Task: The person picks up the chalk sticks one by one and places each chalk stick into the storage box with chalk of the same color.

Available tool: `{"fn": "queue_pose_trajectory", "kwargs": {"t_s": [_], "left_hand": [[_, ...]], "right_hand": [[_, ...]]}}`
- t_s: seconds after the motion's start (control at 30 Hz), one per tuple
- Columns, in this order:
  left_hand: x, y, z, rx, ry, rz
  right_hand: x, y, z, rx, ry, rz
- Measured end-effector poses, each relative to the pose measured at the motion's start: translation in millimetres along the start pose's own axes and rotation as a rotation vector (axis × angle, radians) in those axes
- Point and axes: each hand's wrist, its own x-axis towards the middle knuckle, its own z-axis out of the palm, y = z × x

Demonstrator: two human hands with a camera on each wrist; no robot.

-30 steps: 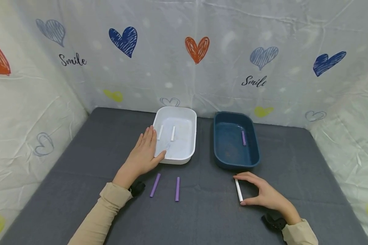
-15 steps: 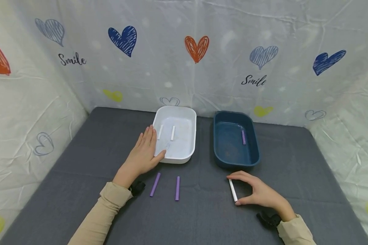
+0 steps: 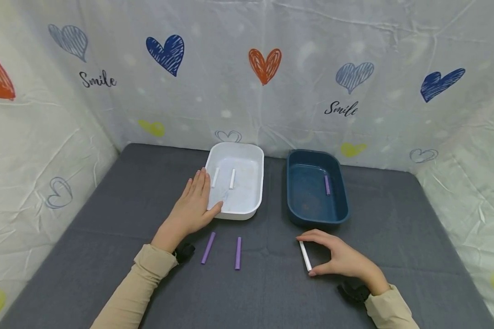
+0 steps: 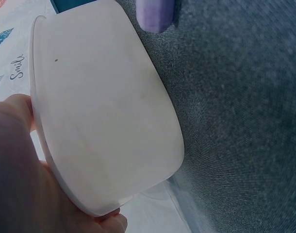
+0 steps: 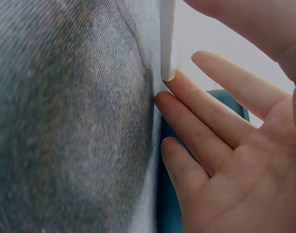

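Right hand [image 3: 339,257] pinches a white stick [image 3: 306,257] by its ends.
It points mostly forward, left of that palm; the straight-fingered left hand [image 3: 193,205] touches the white tub [image 3: 238,216].

A pale curtain [image 3: 214,98] ran from nine o'clock through twelve to three, bearing an orange heart [image 3: 265,66] at twelve, a navy heart [image 3: 165,55] near eleven and a black "Smile" print [image 3: 97,79] at ten. Grey cloth [image 3: 267,297] spread toward six.

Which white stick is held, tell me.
The white stick that the right hand pinches, in front of the blue tray; the other two lie in the white tray.
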Motion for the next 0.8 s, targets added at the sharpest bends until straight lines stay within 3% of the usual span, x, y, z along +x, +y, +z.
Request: {"fn": "queue_pose_trajectory", "kwargs": {"t_s": [0.8], "left_hand": [[0.2, 0.3, 0.4, -0.006, 0.009, 0.000]], "right_hand": [[24.8, -21, 3, 0.008, -0.021, -0.105]]}}
